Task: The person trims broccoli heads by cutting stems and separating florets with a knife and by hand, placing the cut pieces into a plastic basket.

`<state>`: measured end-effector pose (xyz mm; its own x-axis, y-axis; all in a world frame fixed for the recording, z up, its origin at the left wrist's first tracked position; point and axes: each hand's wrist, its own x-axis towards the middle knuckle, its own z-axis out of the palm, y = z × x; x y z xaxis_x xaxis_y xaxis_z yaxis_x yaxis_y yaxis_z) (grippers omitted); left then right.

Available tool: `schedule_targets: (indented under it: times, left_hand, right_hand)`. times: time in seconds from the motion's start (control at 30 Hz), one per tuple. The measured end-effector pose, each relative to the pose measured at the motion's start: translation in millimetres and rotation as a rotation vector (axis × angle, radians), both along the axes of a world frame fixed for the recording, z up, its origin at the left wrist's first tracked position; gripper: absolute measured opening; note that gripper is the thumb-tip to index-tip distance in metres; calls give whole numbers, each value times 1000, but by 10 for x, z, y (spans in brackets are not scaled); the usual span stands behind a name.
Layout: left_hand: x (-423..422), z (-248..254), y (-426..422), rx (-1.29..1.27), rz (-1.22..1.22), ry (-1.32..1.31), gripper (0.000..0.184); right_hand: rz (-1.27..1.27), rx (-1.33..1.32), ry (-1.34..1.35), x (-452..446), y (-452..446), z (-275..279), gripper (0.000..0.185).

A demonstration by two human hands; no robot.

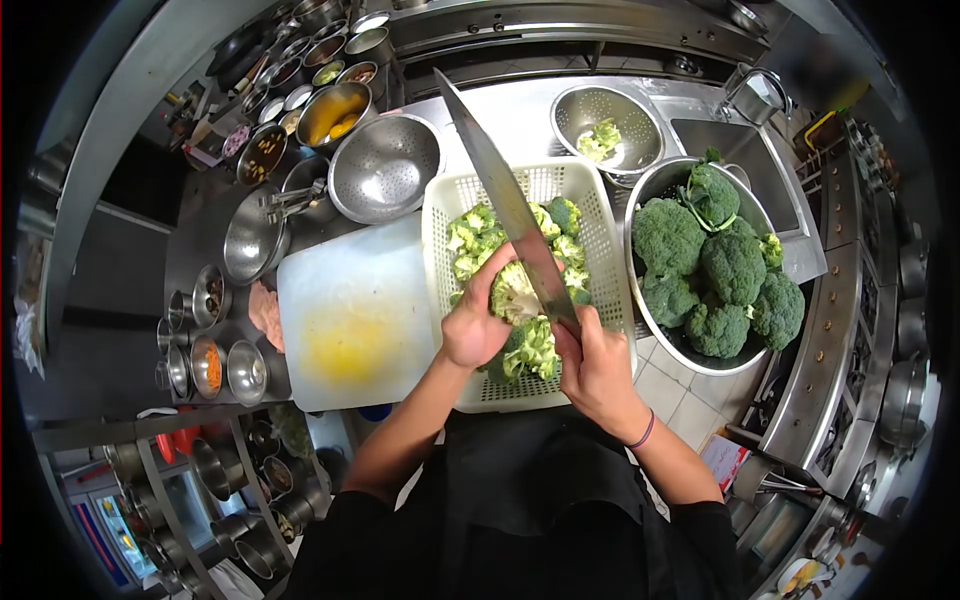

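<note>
My right hand (598, 370) is closed round the handle of a large knife (500, 178), whose long blade points up and away to the left. A piece of broccoli (512, 292) sits in my left hand (474, 318), its pale cut side facing up, and the blade crosses beside it. Both hands are over a white plastic basket (437, 225). Cut broccoli florets (477, 237) lie inside it, with more florets (530, 352) nearer to me. The blade hides part of the basket and some florets.
To the right, a metal colander (640, 290) holds several whole broccoli heads (733, 265). Behind the basket, another colander (565, 100) contains pale pieces. A yellow-stained white cutting board (380, 285) lies left, below a perforated bowl (385, 170). A sink (745, 150) is at back right.
</note>
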<state>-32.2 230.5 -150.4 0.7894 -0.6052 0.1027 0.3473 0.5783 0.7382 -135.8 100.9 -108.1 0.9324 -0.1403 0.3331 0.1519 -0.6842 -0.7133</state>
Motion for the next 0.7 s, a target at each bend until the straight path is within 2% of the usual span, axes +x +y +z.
schedule_targets:
  times: [0.03, 0.17, 0.23, 0.33, 0.4, 0.43, 0.5, 0.67, 0.7]
  left_hand:
    - [8, -40, 25, 55, -11, -198, 92]
    - [35, -272, 86, 86, -2, -302, 86]
    - [-47, -100, -11, 37, 21, -221, 86]
    - [-100, 146, -105, -61, 167, 42, 90]
    - [65, 96, 10, -84, 45, -277, 92]
    - [117, 90, 43, -83, 45, -274, 92]
    - [184, 81, 87, -29, -34, -444, 83]
    - [157, 81, 59, 60, -41, -423, 79]
    - [131, 42, 37, 64, -58, -360, 68]
  right_hand:
    - [15, 34, 21, -9, -13, -14, 21]
    - [48, 86, -11, -52, 104, -62, 22]
    - [33, 30, -45, -61, 154, -69, 21]
    - [41, 2, -40, -87, 151, -25, 20]
    - [58, -16, -33, -93, 153, 0, 19]
    - [47, -35, -18, -101, 164, 4, 19]
    - [36, -52, 1, -112, 174, -20, 18]
    - [22, -4, 49, -68, 167, -144, 18]
    - [18, -2, 53, -83, 169, -181, 18]
